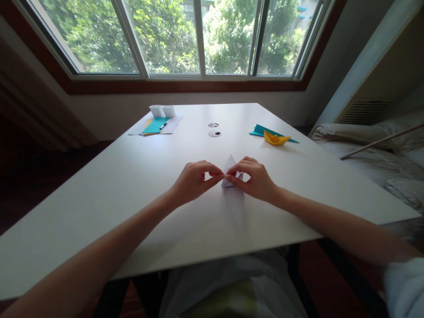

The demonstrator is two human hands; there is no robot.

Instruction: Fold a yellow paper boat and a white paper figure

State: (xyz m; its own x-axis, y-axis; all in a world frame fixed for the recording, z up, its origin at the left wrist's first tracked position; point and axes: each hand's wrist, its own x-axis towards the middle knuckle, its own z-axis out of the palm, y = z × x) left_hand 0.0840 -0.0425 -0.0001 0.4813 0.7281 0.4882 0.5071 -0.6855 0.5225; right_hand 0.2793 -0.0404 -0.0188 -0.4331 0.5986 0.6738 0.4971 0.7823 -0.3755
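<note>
A small piece of folded white paper (231,162) stands on the white table in front of me, its pointed tip facing the window. My left hand (198,178) pinches the paper's left side between thumb and forefinger. From the right, my right hand (255,177) grips the same paper, also thumb against finger, and its fingers cover part of the folds. Both sets of fingertips meet near the paper's middle. The lower part of the paper spreads out under the hands, with a faint reflection on the tabletop below.
Beyond my right hand sit a yellow paper boat (276,138) and a teal paper plane (260,130). At the far left lie teal paper (156,125), a pen (164,124) and two white boxes (162,111). Two round inserts (214,133) mark the white table (115,185).
</note>
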